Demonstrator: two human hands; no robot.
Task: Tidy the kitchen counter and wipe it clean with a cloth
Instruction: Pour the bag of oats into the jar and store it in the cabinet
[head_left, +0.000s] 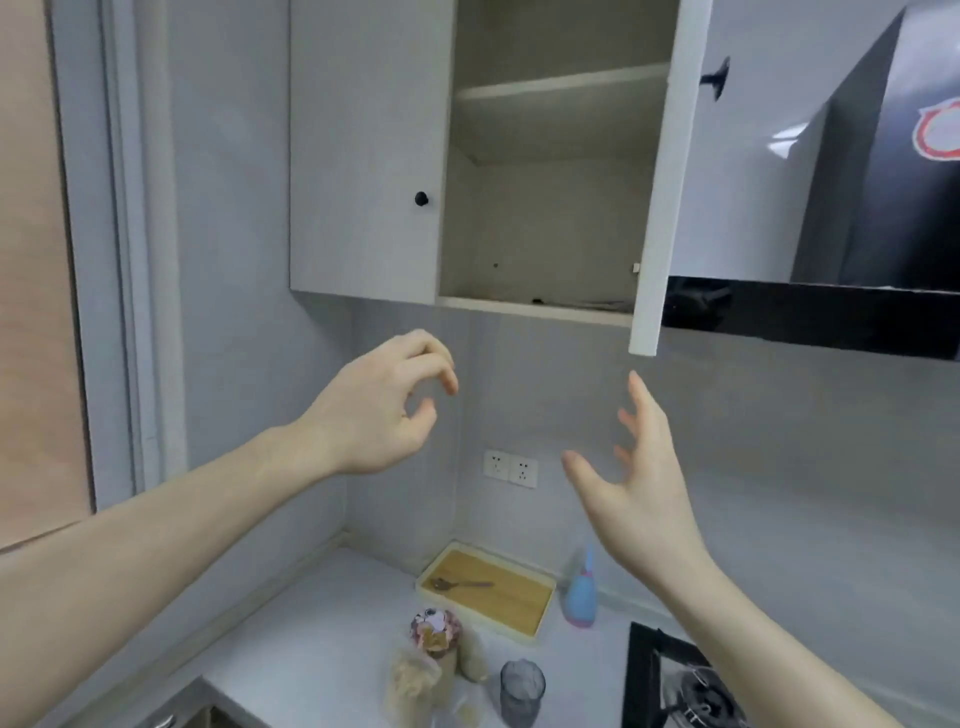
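Both hands are raised in front of an open wall cabinet (545, 208), well above the desk (322, 639). The left hand (379, 410) has its fingers loosely curled, thumb and forefinger near each other but not touching; its grip is released and holds nothing. The right hand (634, 488) is spread, fingers straight and pointing up towards the lower corner of the cabinet's open door (670, 171), not touching it; its grip is released too. The left door (363, 150) is closed and has a black knob (421, 198). Inside the cabinet a shelf (561, 85) shows, and something dark and flat lies on the cabinet floor, too blurred to tell. To the right hangs a black range hood (852, 208). On the wall beneath the cabinet are two white sockets (510, 468). Down on the desk a tray (488, 590) with a wooden bottom stands by the back wall, a spoon (460, 584) lying in it. Just beside the tray on the right stands a blue bottle (581, 597). Nearer are a jar (435, 636) with a patterned lid, clear bags (415, 686) of pale food beside it, and a grey cup (522, 691). A gas hob (680, 686) sits at the right. No cloth is in view.
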